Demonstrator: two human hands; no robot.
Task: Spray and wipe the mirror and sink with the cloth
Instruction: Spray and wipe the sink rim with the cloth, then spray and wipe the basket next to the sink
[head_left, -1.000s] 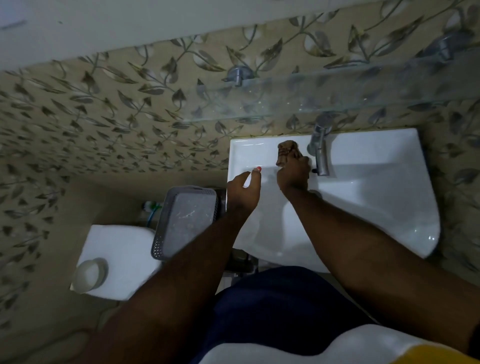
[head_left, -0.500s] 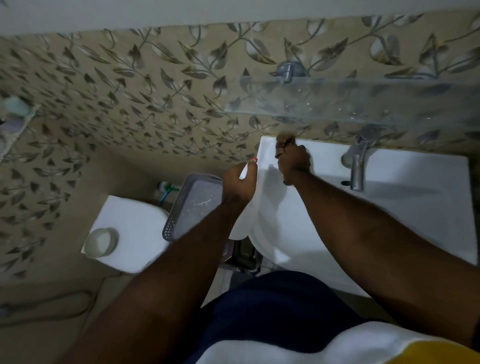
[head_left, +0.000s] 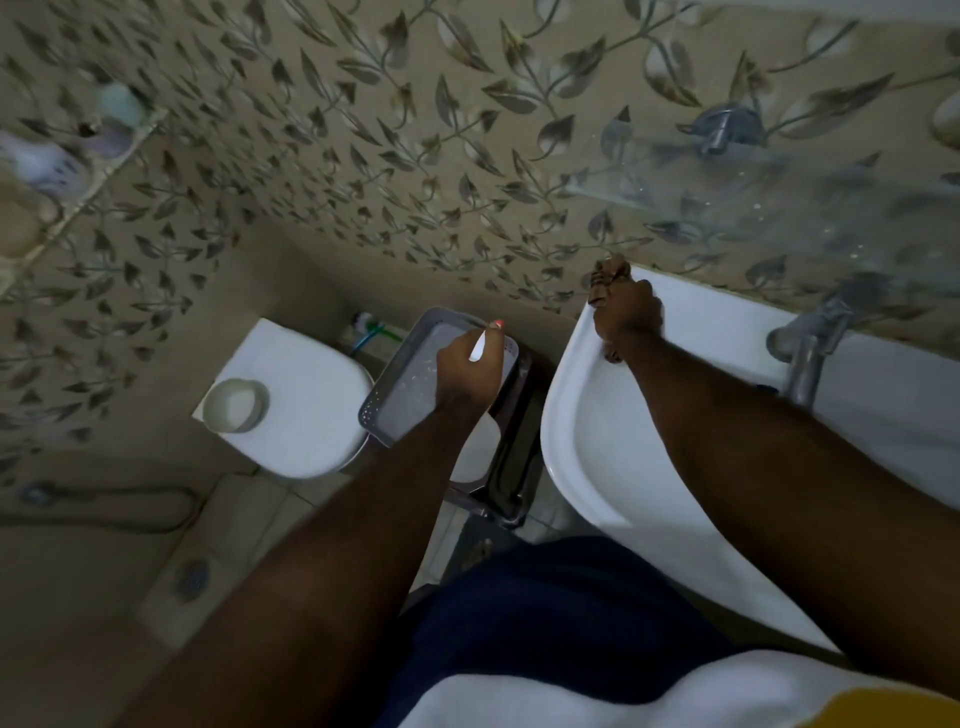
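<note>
The white sink (head_left: 582, 426) fills the right side, with its metal tap (head_left: 808, 364) at the back. My right hand (head_left: 626, 314) presses a crumpled brown cloth (head_left: 604, 275) onto the sink's back left corner, against the leaf-patterned wall. My left hand (head_left: 465, 371) hovers left of the sink, over a grey basket, closed around a small white spray bottle (head_left: 479, 345) with a red tip; most of the bottle is hidden in the fist. No mirror is in view.
A grey plastic basket (head_left: 395, 410) stands between sink and toilet. The white toilet cistern (head_left: 306, 415) with a round flush button (head_left: 236, 405) is at left. A glass shelf (head_left: 779, 208) juts out above the tap. A hose (head_left: 130, 499) lies on the floor.
My right hand slid the cloth left along the sink's back rim, from beside the tap to the corner. My left hand left the sink rim and now hangs over the basket.
</note>
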